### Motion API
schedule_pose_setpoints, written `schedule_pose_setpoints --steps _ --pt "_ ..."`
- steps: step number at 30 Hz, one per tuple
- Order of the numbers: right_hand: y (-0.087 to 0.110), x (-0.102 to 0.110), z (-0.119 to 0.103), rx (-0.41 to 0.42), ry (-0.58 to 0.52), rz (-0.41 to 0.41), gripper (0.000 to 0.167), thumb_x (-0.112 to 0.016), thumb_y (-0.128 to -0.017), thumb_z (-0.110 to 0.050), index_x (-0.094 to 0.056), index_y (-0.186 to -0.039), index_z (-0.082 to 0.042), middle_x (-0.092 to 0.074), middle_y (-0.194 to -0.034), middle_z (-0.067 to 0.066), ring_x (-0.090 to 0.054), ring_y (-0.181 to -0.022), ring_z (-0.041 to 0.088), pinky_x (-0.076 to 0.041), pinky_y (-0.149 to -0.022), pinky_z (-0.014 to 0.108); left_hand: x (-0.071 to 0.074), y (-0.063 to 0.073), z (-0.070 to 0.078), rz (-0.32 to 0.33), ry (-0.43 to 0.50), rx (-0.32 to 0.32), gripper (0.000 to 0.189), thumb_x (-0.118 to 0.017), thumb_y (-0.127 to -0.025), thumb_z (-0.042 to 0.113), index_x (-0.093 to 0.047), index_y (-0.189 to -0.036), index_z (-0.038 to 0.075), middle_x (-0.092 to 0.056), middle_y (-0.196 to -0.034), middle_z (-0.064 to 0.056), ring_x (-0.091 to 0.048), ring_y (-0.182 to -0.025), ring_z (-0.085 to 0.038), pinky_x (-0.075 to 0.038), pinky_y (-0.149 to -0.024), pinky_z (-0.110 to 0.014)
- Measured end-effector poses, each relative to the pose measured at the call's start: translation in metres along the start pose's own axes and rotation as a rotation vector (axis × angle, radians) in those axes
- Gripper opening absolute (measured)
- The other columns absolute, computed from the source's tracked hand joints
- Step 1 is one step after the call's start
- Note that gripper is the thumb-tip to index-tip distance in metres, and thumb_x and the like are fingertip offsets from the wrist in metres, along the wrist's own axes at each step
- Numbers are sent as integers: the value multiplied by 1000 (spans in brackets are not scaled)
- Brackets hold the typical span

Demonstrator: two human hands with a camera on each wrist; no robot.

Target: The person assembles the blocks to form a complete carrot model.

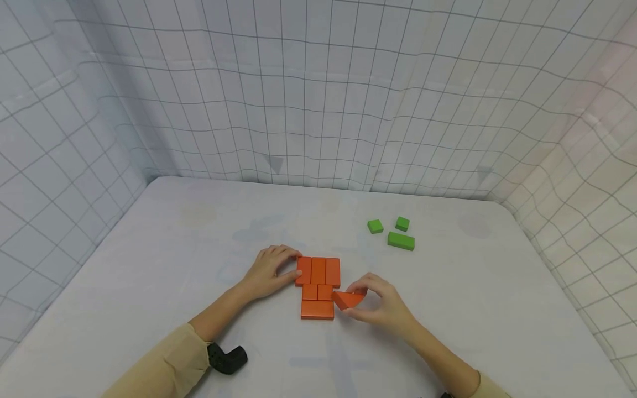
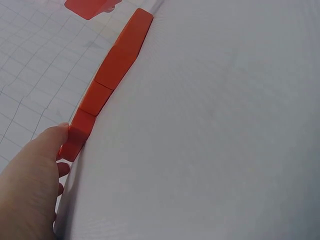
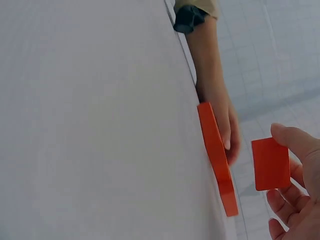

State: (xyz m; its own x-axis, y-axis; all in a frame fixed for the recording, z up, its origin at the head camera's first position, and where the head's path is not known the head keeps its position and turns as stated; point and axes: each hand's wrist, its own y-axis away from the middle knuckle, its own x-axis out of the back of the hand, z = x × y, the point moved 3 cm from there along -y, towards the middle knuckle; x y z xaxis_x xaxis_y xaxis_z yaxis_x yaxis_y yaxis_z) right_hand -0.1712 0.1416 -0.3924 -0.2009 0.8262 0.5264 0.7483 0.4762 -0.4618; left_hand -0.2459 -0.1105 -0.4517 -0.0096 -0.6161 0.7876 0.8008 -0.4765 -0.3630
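Note:
Flat orange blocks lie together on the white table: a far row of three upright blocks (image 1: 318, 271), two small blocks (image 1: 309, 292) nearer, and a wide block (image 1: 317, 310) nearest the person. My left hand (image 1: 271, 272) rests at the left side of the far row; its thumb touches the leftmost block (image 1: 304, 266) and a fingertip lies by its far corner. Above the table, just right of the small blocks, my right hand (image 1: 380, 307) pinches another orange block (image 3: 271, 165) between thumb and fingers. That block is tilted, and fingers partly cover it.
Farther back on the right lie a longer green block (image 1: 401, 241) and two small green blocks, one on the left (image 1: 375, 226) and one on the right (image 1: 402, 224). White grid-patterned curtains (image 1: 318, 99) stand behind and beside the table. A black strap device (image 1: 228, 359) sits at the left wrist.

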Motion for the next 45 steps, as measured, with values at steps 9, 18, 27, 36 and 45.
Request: schedule_pose_setpoints --steps 9,18,27,36,45 --pt "1 -38 7 21 33 -56 32 -82 -66 -17 -64 -92 -14 -59 -83 -6 -51 -79 9 -41 -75 29 0 0 -1 0 -5 6 36 -62 -85 33 -57 -115 15 -58 -113 -1 -47 -110 -25 -29 -94 -50" --pt "5 -57 10 11 149 -85 31 -81 -67 -29 -64 -91 -19 -54 -82 -14 -50 -79 1 -35 -81 32 1 0 1 1 1 1 36 -62 -85 32 -58 -115 14 -58 -113 -2 -48 -109 -25 -30 -93 -50" --pt "6 -61 10 -50 164 -95 30 -80 -68 -32 -64 -91 -22 -51 -81 -16 -47 -82 2 -34 -83 35 2 0 1 -2 -1 9 36 -63 -84 32 -58 -115 14 -58 -113 -2 -48 -109 -24 -30 -93 -50" --pt "7 -61 11 -63 181 -101 31 -80 -67 -31 -63 -91 -22 -52 -83 -16 -46 -84 3 -34 -85 36 2 0 2 -5 -3 7 37 -62 -84 33 -57 -115 14 -58 -113 -3 -48 -110 -26 -29 -94 -51" --pt "8 -63 12 -57 181 -102 31 -80 -68 -34 -63 -92 -23 -52 -84 -16 -44 -84 3 -35 -83 35 1 0 0 0 -5 3 37 -62 -85 33 -58 -116 14 -58 -113 -3 -48 -109 -25 -30 -93 -50"
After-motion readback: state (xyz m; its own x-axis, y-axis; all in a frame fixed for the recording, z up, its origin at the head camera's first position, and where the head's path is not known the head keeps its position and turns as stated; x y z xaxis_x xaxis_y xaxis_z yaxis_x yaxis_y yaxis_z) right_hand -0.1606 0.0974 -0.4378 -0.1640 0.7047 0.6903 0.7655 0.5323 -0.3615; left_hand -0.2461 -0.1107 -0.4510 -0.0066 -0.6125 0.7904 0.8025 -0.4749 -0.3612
